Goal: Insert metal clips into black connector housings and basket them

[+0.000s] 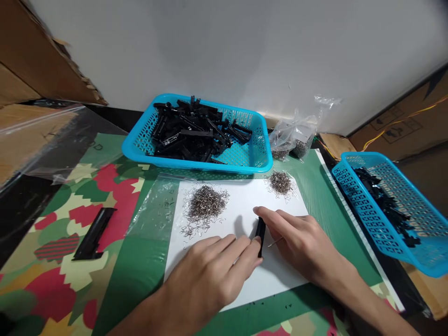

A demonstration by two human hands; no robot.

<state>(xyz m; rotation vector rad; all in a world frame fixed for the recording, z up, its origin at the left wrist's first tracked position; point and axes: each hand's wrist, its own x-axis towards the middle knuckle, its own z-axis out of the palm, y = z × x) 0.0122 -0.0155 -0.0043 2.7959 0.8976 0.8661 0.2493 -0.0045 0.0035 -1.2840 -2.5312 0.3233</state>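
Above a white sheet, a small black plastic part is held between my two hands. My left hand is closed on its lower end, fingers pinched. My right hand touches the upper end with its index finger, and a thin metal tool sticks out from under its fingers. A large pile of tiny bent metal pieces lies left of the part, and a smaller pile lies beyond my right hand.
A blue basket of black parts stands at the back, with clear bags beside it. Another blue basket is at the right. One black part lies at the left. Cardboard boxes flank the table.
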